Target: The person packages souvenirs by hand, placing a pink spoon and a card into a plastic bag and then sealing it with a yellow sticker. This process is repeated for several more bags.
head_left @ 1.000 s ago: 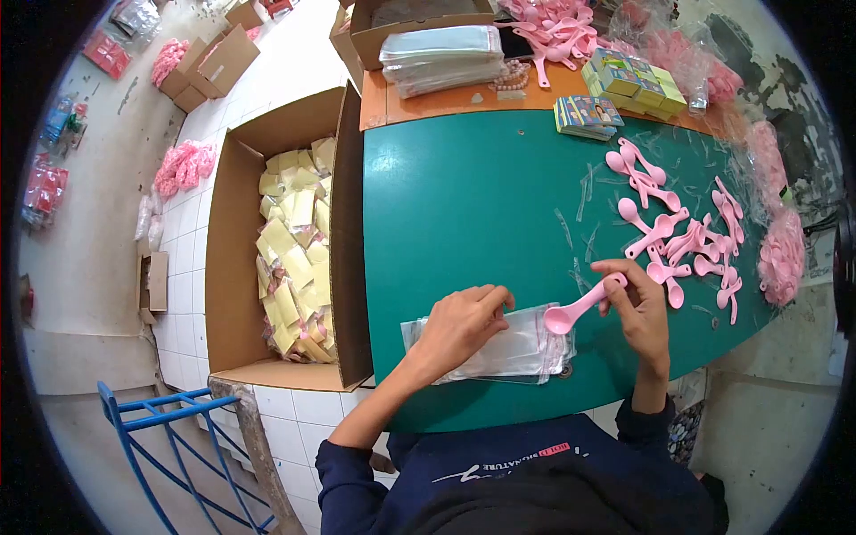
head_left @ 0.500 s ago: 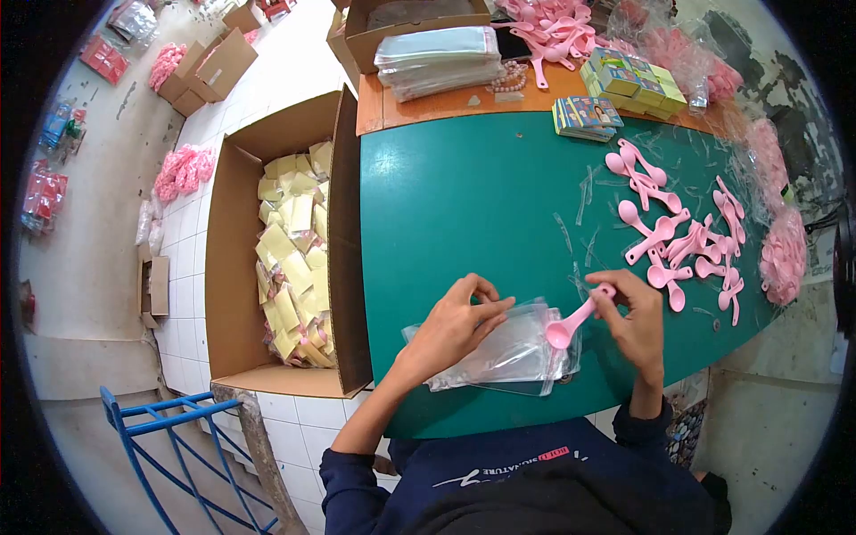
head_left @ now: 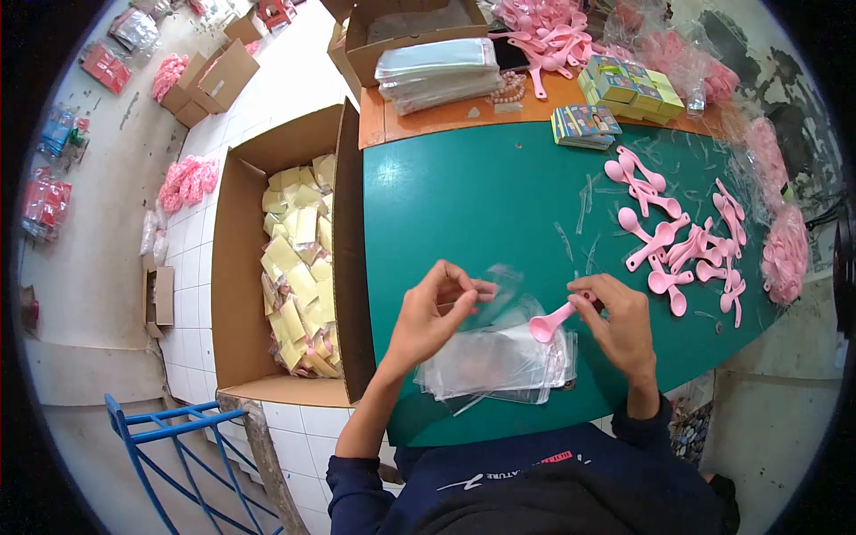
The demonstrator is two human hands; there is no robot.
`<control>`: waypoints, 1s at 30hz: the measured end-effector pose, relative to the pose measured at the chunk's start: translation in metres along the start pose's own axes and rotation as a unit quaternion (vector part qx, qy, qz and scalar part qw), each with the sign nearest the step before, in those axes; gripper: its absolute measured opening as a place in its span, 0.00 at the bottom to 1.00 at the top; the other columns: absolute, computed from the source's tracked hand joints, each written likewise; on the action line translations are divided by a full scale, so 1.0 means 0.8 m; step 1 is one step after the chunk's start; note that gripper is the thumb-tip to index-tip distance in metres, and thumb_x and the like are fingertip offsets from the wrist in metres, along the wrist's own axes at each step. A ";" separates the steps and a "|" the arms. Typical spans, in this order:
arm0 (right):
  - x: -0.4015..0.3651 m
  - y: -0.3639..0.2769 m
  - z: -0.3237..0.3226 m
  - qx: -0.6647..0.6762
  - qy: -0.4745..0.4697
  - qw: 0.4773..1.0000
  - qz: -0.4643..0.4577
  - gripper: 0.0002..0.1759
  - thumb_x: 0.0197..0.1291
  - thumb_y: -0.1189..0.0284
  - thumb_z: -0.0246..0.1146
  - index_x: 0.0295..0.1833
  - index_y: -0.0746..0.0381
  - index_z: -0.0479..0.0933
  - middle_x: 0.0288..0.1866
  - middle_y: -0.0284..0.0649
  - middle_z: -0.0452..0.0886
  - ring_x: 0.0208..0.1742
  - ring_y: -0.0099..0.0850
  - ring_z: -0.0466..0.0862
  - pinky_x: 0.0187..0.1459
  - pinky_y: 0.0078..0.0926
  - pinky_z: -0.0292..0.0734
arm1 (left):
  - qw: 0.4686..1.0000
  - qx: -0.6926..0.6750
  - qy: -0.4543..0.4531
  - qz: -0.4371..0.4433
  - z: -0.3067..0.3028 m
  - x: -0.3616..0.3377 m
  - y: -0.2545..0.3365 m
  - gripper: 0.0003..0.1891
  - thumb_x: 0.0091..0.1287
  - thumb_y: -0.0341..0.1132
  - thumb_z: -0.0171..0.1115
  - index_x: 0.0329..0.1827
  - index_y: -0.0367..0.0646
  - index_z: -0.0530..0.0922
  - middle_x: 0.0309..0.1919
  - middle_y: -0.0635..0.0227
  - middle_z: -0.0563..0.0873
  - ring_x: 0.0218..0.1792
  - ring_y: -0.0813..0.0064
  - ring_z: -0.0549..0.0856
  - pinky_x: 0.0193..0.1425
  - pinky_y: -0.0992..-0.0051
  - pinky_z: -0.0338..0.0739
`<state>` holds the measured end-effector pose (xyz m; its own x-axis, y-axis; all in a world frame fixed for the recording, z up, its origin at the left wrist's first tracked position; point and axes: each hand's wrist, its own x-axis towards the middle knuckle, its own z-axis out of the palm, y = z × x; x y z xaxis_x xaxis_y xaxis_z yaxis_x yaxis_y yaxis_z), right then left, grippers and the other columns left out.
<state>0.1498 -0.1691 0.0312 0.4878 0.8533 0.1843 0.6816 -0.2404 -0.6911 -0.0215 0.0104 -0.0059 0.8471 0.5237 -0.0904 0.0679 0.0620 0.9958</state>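
Note:
My right hand (head_left: 619,323) pinches a pink measuring spoon (head_left: 546,328) by its handle, the bowl hanging down to the left. My left hand (head_left: 432,312) has its fingers closed on a clear plastic bag (head_left: 505,283), lifted above the pile and partly blurred. Beneath both hands lies a loose stack of clear plastic bags (head_left: 490,364) on the green table top (head_left: 455,205). Several more pink spoons (head_left: 662,234) are spread on the table to the right of my right hand.
Left of the table stands a big cardboard box (head_left: 352,259) of packed yellow-card bags (head_left: 301,276). At the back are stacked clear sleeves (head_left: 437,71), small printed cards (head_left: 585,125) and a pink spoon heap (head_left: 553,40). A blue metal rack (head_left: 169,432) is at lower left.
My left hand has risen and moved slightly left, lifting a clear bag off the stack. My right hand has brought the pink spoon a little left.

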 end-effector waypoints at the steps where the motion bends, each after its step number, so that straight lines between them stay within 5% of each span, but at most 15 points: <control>1: 0.005 -0.002 -0.004 0.035 0.021 0.999 0.021 0.07 0.57 0.77 0.63 0.41 0.65 0.77 0.30 0.41 0.78 0.27 0.28 0.81 0.28 0.22 0.74 | 0.998 -0.057 -0.009 -0.037 -0.004 0.003 0.006 0.05 0.67 0.27 0.57 0.40 0.40 0.68 0.41 0.53 0.85 0.46 0.67 0.85 0.47 0.73 0.80; 6: 0.035 0.005 -0.013 0.214 0.208 0.952 0.071 0.12 0.57 0.81 0.63 0.46 0.66 0.70 0.29 0.37 0.77 0.28 0.22 0.80 0.29 0.17 0.75 | 0.988 -0.120 -0.056 -0.079 -0.005 0.011 0.004 0.10 0.66 0.27 0.59 0.47 0.40 0.69 0.42 0.53 0.85 0.45 0.73 0.85 0.44 0.77 0.80; 10: 0.037 0.009 -0.003 0.291 0.216 0.932 0.020 0.14 0.58 0.82 0.62 0.46 0.66 0.64 0.32 0.40 0.77 0.30 0.25 0.81 0.31 0.18 0.78 | 0.987 -0.114 -0.072 -0.089 0.005 0.013 0.005 0.14 0.66 0.27 0.60 0.52 0.39 0.70 0.43 0.55 0.86 0.44 0.76 0.85 0.42 0.80 0.78; 18: 0.043 -0.003 0.007 0.254 0.126 0.959 -0.021 0.09 0.59 0.80 0.62 0.41 0.67 0.69 0.33 0.40 0.79 0.32 0.25 0.83 0.33 0.19 0.79 | 0.981 -0.150 -0.088 -0.083 0.021 0.024 0.021 0.16 0.69 0.31 0.57 0.57 0.36 0.70 0.41 0.61 0.86 0.43 0.79 0.83 0.45 0.79 0.77; 21: 0.052 -0.005 0.004 0.214 0.123 0.968 -0.042 0.08 0.59 0.79 0.63 0.40 0.67 0.70 0.32 0.39 0.79 0.31 0.24 0.83 0.33 0.19 0.78 | 0.993 -0.072 -0.095 0.020 0.030 0.030 0.017 0.16 0.71 0.35 0.53 0.58 0.36 0.73 0.39 0.63 0.86 0.44 0.77 0.83 0.47 0.78 0.77; 24: 0.063 -0.015 -0.001 0.178 0.143 0.971 -0.069 0.07 0.60 0.76 0.63 0.38 0.67 0.72 0.33 0.39 0.80 0.33 0.25 0.83 0.35 0.20 0.78 | 0.981 0.005 -0.172 -0.086 0.019 0.040 0.027 0.18 0.74 0.39 0.48 0.56 0.34 0.75 0.45 0.64 0.83 0.47 0.76 0.81 0.55 0.75 0.74; 25: 0.067 -0.019 -0.004 0.166 0.151 0.971 -0.078 0.07 0.60 0.75 0.63 0.38 0.67 0.73 0.33 0.38 0.80 0.34 0.26 0.83 0.35 0.21 0.78 | 0.984 0.014 -0.166 -0.061 0.017 0.044 0.026 0.18 0.74 0.40 0.47 0.55 0.33 0.75 0.45 0.65 0.83 0.47 0.77 0.80 0.55 0.75 0.74; 27: 0.079 -0.022 -0.018 0.139 0.069 0.977 -0.145 0.09 0.62 0.69 0.62 0.37 0.66 0.77 0.36 0.39 0.81 0.39 0.28 0.82 0.40 0.25 0.76 | 0.988 0.031 -0.153 -0.015 0.015 0.051 0.024 0.19 0.75 0.41 0.46 0.53 0.33 0.77 0.44 0.66 0.83 0.47 0.78 0.80 0.55 0.75 0.74; 30: 0.106 -0.020 -0.010 0.099 -0.034 0.953 -0.284 0.16 0.65 0.62 0.56 0.36 0.64 0.80 0.41 0.41 0.81 0.47 0.32 0.80 0.47 0.30 0.73 | 0.987 -0.122 -0.102 0.030 0.020 0.052 0.038 0.20 0.75 0.42 0.46 0.53 0.35 0.77 0.37 0.67 0.84 0.40 0.79 0.81 0.46 0.77 0.77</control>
<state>0.1847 -0.0970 0.0636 0.0288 0.8492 0.5273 0.7062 0.3560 -0.6120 0.0242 0.0201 0.0210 0.9357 0.3529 -0.0019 -0.0932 0.2521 0.9632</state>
